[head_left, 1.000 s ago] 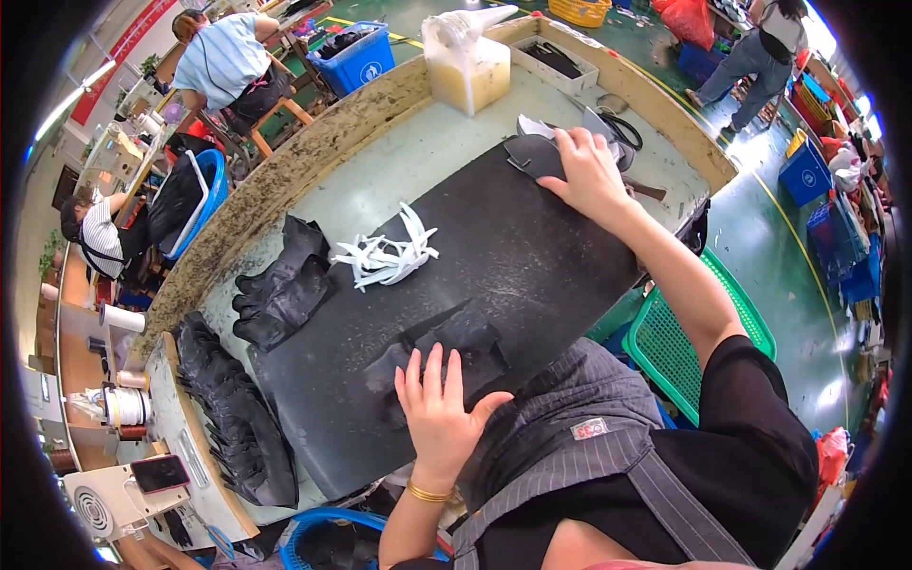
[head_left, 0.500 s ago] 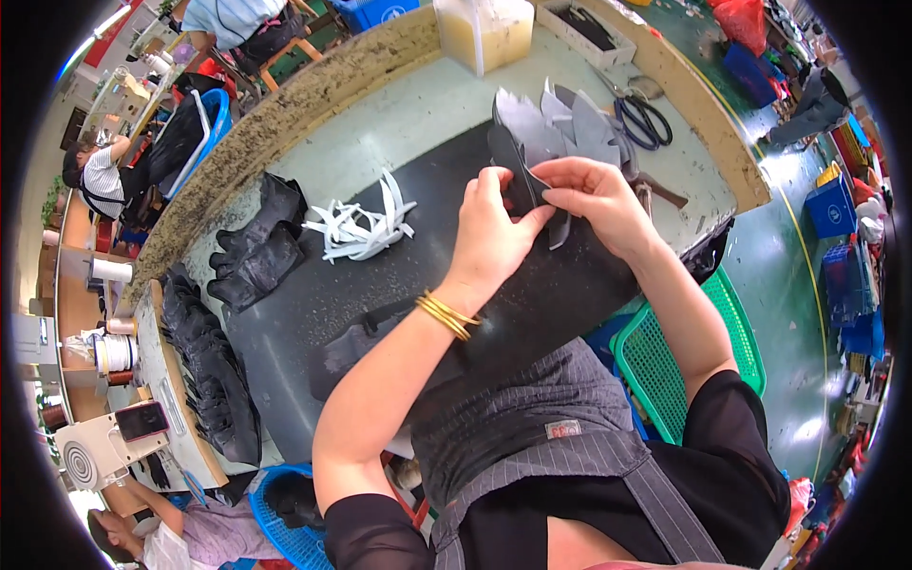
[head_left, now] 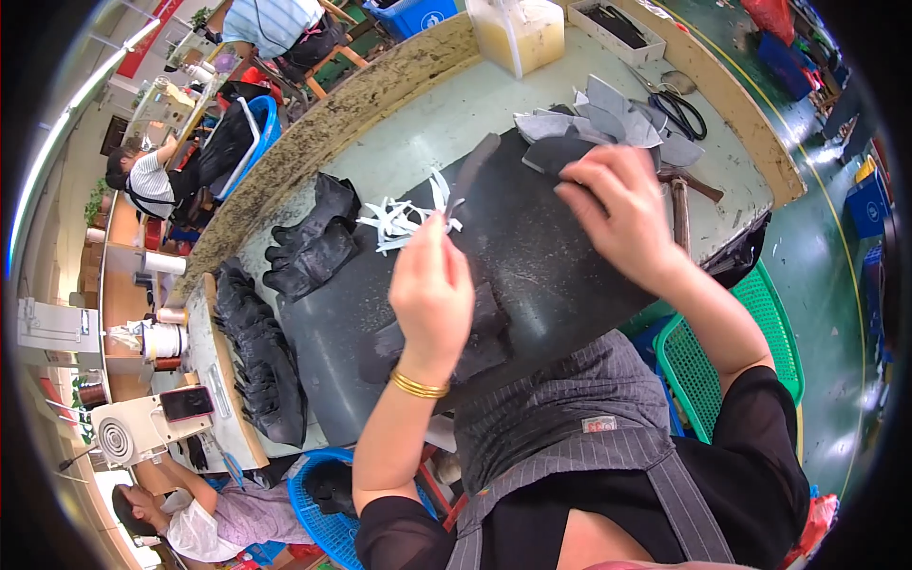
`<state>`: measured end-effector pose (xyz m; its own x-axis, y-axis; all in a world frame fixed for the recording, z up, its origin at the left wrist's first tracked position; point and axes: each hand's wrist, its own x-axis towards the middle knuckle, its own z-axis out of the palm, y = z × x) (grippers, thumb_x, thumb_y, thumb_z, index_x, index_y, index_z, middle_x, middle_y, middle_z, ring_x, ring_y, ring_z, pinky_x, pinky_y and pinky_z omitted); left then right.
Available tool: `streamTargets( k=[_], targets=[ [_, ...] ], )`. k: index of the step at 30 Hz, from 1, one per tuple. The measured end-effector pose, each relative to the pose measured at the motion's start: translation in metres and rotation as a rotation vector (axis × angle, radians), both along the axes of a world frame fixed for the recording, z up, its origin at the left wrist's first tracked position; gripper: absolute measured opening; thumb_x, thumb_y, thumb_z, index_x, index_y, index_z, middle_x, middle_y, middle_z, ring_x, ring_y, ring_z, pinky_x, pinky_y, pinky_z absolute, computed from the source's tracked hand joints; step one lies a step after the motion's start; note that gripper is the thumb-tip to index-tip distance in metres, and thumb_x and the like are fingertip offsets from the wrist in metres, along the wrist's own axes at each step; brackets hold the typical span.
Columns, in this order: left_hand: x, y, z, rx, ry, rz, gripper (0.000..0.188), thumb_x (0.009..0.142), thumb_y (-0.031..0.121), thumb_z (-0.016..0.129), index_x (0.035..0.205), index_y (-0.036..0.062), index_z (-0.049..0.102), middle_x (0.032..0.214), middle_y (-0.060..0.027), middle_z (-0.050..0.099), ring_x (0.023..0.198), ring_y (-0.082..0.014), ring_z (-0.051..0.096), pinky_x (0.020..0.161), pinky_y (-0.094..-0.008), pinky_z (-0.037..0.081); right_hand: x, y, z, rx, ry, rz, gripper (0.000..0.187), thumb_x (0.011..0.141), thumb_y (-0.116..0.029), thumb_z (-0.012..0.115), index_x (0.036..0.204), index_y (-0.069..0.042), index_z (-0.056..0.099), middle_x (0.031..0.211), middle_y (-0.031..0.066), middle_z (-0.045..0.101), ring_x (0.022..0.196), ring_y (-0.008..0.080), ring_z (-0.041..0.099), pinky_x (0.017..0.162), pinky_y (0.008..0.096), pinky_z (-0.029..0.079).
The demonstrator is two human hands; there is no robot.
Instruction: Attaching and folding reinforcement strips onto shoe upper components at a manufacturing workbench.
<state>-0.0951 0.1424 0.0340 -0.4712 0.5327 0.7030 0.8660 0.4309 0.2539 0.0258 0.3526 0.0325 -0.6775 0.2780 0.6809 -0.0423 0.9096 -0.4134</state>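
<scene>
Head cam, L of a fisheye pair; looks down & fwd from wearer's head; L hand (head_left: 429,302) & R hand (head_left: 622,217) close, mid-frame; pinstriped apron (head_left: 579,458) at 6 o'clock; green workshop floor (head_left: 828,285) farther, curving along rim approx. 2–4 o'clock.

Between my left hand (head_left: 432,299) and my right hand (head_left: 622,209), the black mat (head_left: 532,271) gives me an open lane toward my apron (head_left: 560,389). Leftward, white strips (head_left: 394,223) lie just beside the dark strip (head_left: 473,171) I pinch upright; farther over, folded black pieces (head_left: 313,242) and a long black row (head_left: 256,351) block the way. Grey pieces (head_left: 608,119) crowd the space beyond my right hand, with scissors (head_left: 682,116) behind them and a wooden-handled tool (head_left: 681,214) to the right. The raised rim (head_left: 361,114) and a clear tub (head_left: 518,38) bar the far side.
</scene>
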Motion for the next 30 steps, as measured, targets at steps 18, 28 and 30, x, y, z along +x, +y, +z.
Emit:
streamTargets(
  k=[18,28,30],
  targets=[
    [0.029,-0.053,-0.006,0.835,-1.268,-0.191,0.014,0.101,0.008,0.061,0.113,0.0003,0.062,0.102,-0.0016,0.067,0.088,-0.0062,0.062,0.078,-0.0224,0.051,-0.019,-0.018,-0.003,-0.683,-0.208,0.272,0.018,0.101,-0.016,0.062,0.101,0.002,0.066,0.085,0.0011,0.063,0.079,0.0082,0.059,0.072,0.0257,0.050],
    [0.092,-0.146,-0.001,0.279,-1.559,-0.329,0.026,0.103,0.006,0.056,0.129,0.0042,0.057,0.107,-0.0052,0.064,0.083,-0.0104,0.063,0.063,-0.0261,0.057,0.038,-0.105,0.003,-0.898,-0.576,0.883,0.031,0.088,-0.014,0.079,0.112,-0.001,0.065,0.097,0.0060,0.068,0.092,0.0131,0.064,0.079,0.0308,0.052],
    [0.106,-0.156,-0.007,0.175,-1.607,-0.322,0.028,0.101,0.001,0.058,0.129,0.0035,0.059,0.110,-0.0067,0.066,0.085,-0.0109,0.064,0.064,-0.0266,0.057,0.051,-0.127,-0.008,-0.999,-0.624,0.959,0.030,0.089,-0.014,0.079,0.112,-0.001,0.064,0.092,0.0050,0.068,0.089,0.0093,0.064,0.075,0.0281,0.052]
  ],
)
